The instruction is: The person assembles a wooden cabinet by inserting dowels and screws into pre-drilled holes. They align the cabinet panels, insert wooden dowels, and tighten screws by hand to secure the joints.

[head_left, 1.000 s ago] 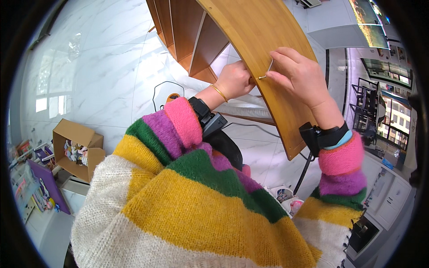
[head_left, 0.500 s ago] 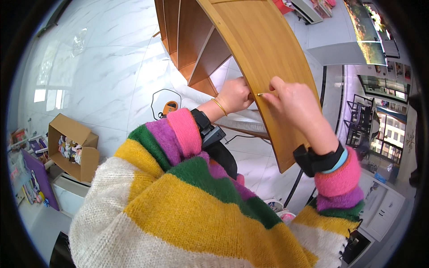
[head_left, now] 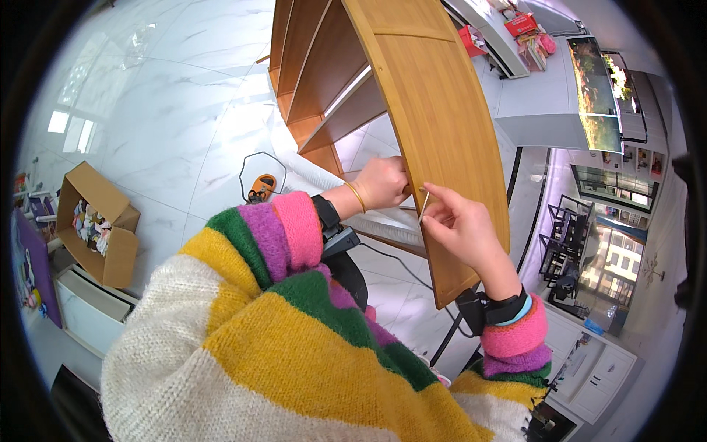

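A wooden shelf unit stands tilted in front of me, its broad side panel facing right and its shelves showing on the left. My right hand pinches a thin metal hex key between thumb and fingers. The key's upper end meets the panel near its left edge. On the inner side of that edge my left hand is closed, fingertips against the wood. Whatever its fingers grip there is hidden.
An orange and black slipper lies on the white marbled floor, beside a dark cord. At left sits an open cardboard box holding small colourful items. White cabinets stand at lower right, black metal chairs further off.
My right hand has dropped lower and turned, so the hex key now shows upright along the panel edge. The left hand stays at the inner side. The whole view has shifted slightly.
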Motion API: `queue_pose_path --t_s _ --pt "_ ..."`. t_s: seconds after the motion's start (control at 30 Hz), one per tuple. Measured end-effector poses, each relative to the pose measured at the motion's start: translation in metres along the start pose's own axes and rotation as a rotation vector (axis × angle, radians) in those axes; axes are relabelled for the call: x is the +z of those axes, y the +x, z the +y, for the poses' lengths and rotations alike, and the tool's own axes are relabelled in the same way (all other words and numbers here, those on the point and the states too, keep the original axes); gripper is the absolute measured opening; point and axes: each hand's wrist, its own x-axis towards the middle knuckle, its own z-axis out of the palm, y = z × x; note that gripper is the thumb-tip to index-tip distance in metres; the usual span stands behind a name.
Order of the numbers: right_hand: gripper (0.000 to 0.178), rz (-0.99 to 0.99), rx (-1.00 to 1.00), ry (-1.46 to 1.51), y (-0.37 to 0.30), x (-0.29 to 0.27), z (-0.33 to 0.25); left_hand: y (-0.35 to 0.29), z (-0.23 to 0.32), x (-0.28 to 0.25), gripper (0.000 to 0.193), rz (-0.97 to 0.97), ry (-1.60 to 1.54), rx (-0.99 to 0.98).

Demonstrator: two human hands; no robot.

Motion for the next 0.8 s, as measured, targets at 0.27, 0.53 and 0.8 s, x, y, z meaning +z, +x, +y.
queue_pose_path --t_s 0.27,0.53,0.8 --pt "0.029 -0.105 -0.657 -0.965 0.032 -0.027 -0.013 0.001 0.0 -0.002 0.018 0.002 -0.024 0.004" --pt "0.034 0.122 -0.277 -0.905 0.059 0.0 -0.012 0.0 -0.002 -0.001 0.015 -0.02 -0.027 -0.022" --pt "0.038 0.084 0.493 0.333 0.054 -0.006 0.006 0.002 0.001 -0.002 0.011 0.024 0.016 0.036"
